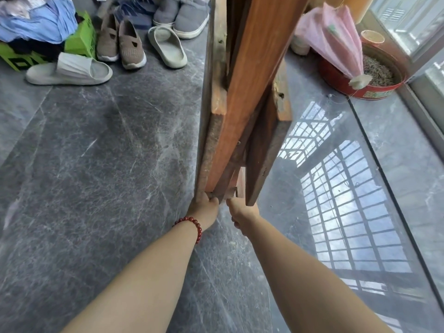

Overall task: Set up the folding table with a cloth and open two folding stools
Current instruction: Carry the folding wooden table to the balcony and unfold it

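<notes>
A folded wooden table (245, 92) stands on edge in the middle of the view, its brown boards and frame pieces packed close together and running away from me. My left hand (204, 210), with a red bead bracelet on the wrist, grips the near lower end of the left board. Just to its right, my right hand (242, 212) grips the near end of the right-hand wooden piece. The fingertips of both hands are hidden behind the wood. No cloth or stools are in view.
Several shoes and slippers (72, 70) lie on the dark marble floor (96, 176) at the back left, beside a green box (81, 39) piled with clothes. At the back right a red tin (367, 85) and a pink folded umbrella (334, 37) sit by a glass door (420, 68).
</notes>
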Available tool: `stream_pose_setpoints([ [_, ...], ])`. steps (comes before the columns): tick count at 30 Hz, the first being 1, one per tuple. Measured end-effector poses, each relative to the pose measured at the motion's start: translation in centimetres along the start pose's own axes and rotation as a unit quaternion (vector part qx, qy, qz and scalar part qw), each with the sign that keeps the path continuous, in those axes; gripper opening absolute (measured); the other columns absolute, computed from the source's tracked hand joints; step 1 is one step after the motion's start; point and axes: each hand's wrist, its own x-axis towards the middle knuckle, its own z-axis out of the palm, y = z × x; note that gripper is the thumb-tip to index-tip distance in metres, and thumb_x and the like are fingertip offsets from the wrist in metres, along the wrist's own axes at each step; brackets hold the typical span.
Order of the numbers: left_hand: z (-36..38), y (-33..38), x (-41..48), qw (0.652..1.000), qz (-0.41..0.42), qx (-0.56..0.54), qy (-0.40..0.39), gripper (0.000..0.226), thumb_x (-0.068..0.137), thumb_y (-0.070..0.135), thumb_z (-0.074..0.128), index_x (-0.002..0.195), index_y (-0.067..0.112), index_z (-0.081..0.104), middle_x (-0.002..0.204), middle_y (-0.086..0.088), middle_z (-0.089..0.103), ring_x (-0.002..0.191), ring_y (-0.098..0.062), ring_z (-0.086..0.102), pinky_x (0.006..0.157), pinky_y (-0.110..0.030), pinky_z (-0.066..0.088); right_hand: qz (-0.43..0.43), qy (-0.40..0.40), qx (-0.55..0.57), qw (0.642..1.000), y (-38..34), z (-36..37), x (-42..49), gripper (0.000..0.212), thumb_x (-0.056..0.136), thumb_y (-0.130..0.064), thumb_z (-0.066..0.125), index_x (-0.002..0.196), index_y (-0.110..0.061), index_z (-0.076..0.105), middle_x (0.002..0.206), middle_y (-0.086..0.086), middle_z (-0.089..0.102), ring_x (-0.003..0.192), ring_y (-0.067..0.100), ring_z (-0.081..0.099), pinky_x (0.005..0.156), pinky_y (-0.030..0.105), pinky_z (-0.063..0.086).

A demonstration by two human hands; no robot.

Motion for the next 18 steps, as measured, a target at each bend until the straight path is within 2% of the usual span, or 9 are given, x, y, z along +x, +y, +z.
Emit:
stream_pose_setpoints([
  [3, -0.2, -0.2, 0.0, 1.0, 0.001, -0.011, 0.001, 0.017, 0.094, 0.016, 0.042, 0.101, 0.005, 0.053, 0.11, -0.027, 0.061, 0.098, -0.039, 0.061, 0.082, -0.039, 0.049, 0.016, 0.012, -0.009, 1.0, 0.3, -0.1, 0.0, 0.025, 0.087, -0.028, 0.048, 0.066, -0.018, 0.04, 0.052, 0.0, 0.035, 0.039, 0.013, 0.027, 0.036, 0.013, 0.022],
  [5, -0.9, -0.3, 0.1, 1.0, 0.01, 0.001, 0.009, 0.014, 0.093, 0.012, 0.044, 0.101, 0.003, 0.051, 0.113, -0.029, 0.058, 0.103, -0.041, 0.058, 0.087, -0.042, 0.047, 0.027, 0.012, 0.007, 1.0, 0.2, -0.6, -0.1, 0.008, 0.089, -0.024, 0.047, 0.086, -0.016, 0.048, 0.059, -0.002, 0.036, 0.044, 0.013, 0.032, 0.037, 0.017, 0.026],
  [7, -1.5, -0.5, 0.2, 0.999, 0.023, 0.031, 0.027, 0.027, 0.093, 0.01, 0.046, 0.114, -0.007, 0.046, 0.117, -0.028, 0.055, 0.108, -0.041, 0.054, 0.088, -0.039, 0.043, 0.015, 0.003, -0.004, 1.0, 0.3, -1.4, -0.1, 0.013, 0.09, -0.02, 0.046, 0.101, -0.013, 0.049, 0.066, -0.001, 0.038, 0.052, 0.012, 0.036, 0.049, 0.022, 0.037],
  [8, -1.7, -0.4, 0.2, 0.998, 0.031, 0.039, 0.033, 0.031, 0.093, 0.009, 0.046, 0.118, -0.009, 0.042, 0.118, -0.028, 0.054, 0.109, -0.04, 0.053, 0.087, -0.039, 0.042, 0.004, 0.009, -0.013, 1.0, 0.3, -2.0, -0.2, 0.018, 0.089, -0.019, 0.048, 0.104, -0.011, 0.052, 0.068, 0.0, 0.041, 0.054, 0.014, 0.039, 0.054, 0.024, 0.039],
  [9, -1.7, -0.5, 0.2, 0.998, 0.037, 0.04, 0.031, 0.031, 0.093, 0.009, 0.046, 0.119, -0.008, 0.04, 0.117, -0.027, 0.054, 0.108, -0.04, 0.054, 0.085, -0.038, 0.042, 0.0, 0.028, -0.021, 0.999, 0.6, -2.6, 0.1, 0.023, 0.087, -0.02, 0.048, 0.106, -0.01, 0.055, 0.067, 0.001, 0.044, 0.053, 0.016, 0.04, 0.054, 0.024, 0.038],
  [11, -1.8, -0.5, 0.0, 0.999, 0.031, 0.032, 0.014, 0.025, 0.095, 0.01, 0.043, 0.117, 0.0, 0.037, 0.113, -0.023, 0.056, 0.101, -0.039, 0.057, 0.074, -0.035, 0.043, 0.021, 0.051, -0.028, 0.998, 1.2, -3.2, 0.4, 0.022, 0.088, -0.022, 0.048, 0.105, -0.011, 0.057, 0.061, 0.001, 0.046, 0.047, 0.016, 0.039, 0.045, 0.021, 0.032],
  [13, -1.6, -0.5, -0.1, 0.999, 0.022, 0.031, 0.003, 0.028, 0.096, 0.012, 0.041, 0.121, 0.003, 0.033, 0.11, -0.021, 0.057, 0.097, -0.039, 0.059, 0.068, -0.034, 0.042, 0.037, 0.054, -0.037, 0.997, 1.6, -3.6, 0.3, 0.018, 0.09, -0.024, 0.049, 0.097, -0.01, 0.057, 0.059, 0.001, 0.045, 0.046, 0.015, 0.039, 0.042, 0.023, 0.03],
  [16, -1.6, -0.4, -0.8, 0.999, 0.031, 0.04, -0.003, 0.037, 0.096, 0.013, 0.039, 0.13, 0.001, 0.029, 0.115, -0.022, 0.057, 0.102, -0.039, 0.058, 0.079, -0.042, 0.048, 0.054, 0.038, -0.032, 0.997, 1.9, -3.7, 0.4, 0.017, 0.091, -0.022, 0.047, 0.081, -0.01, 0.052, 0.06, 0.001, 0.044, 0.05, 0.015, 0.038, 0.046, 0.024, 0.032],
  [18, -1.4, -0.4, -1.2, 0.999, 0.031, 0.037, -0.004, 0.036, 0.097, 0.013, 0.039, 0.129, 0.0, 0.028, 0.116, -0.023, 0.057, 0.102, -0.039, 0.058, 0.082, -0.043, 0.049, 0.061, 0.047, -0.031, 0.997, 2.1, -4.0, 0.4, 0.012, 0.088, -0.021, 0.048, 0.08, -0.012, 0.05, 0.059, 0.002, 0.044, 0.048, 0.016, 0.038, 0.044, 0.024, 0.03],
])
